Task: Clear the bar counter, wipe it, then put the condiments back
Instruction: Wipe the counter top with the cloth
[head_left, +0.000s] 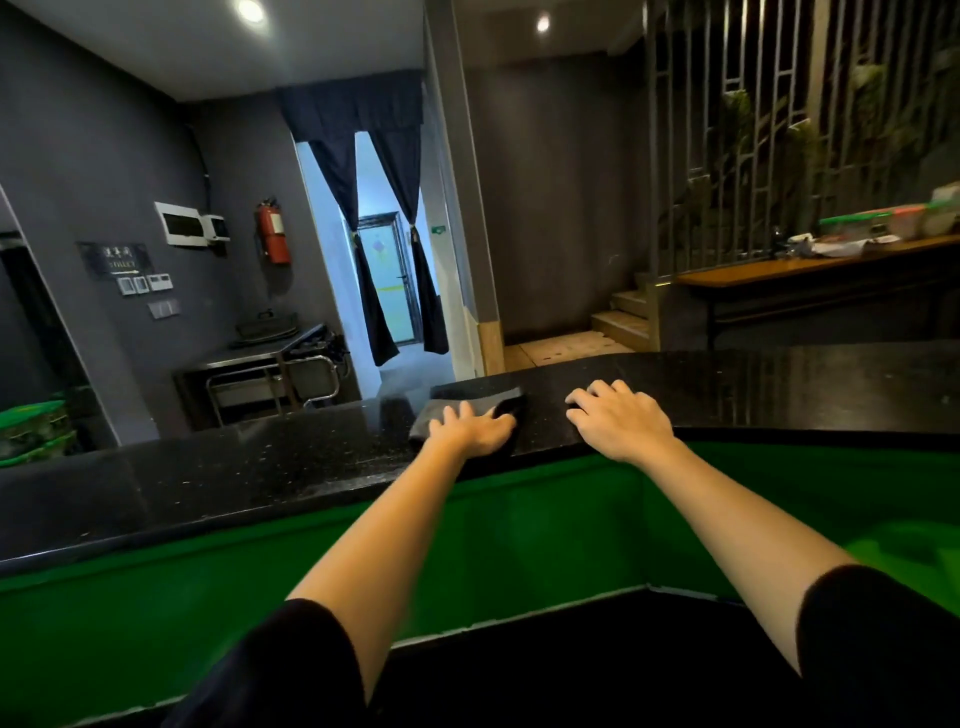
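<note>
The black speckled bar counter (234, 467) curves across the view from lower left to right. A dark grey cloth (470, 402) lies flat on it near the middle. My left hand (475, 428) presses down on the cloth's near part, fingers spread over it. My right hand (618, 418) rests palm down on the bare counter just right of the cloth, fingers apart and holding nothing. No condiments stand on the visible counter top.
Below the counter's near edge runs a green panel (519, 545). A wooden side table (779, 267) at the far right carries containers and boxes. A steel cart (270, 374) stands beyond the counter at left. Green crates (36, 431) sit at the far left.
</note>
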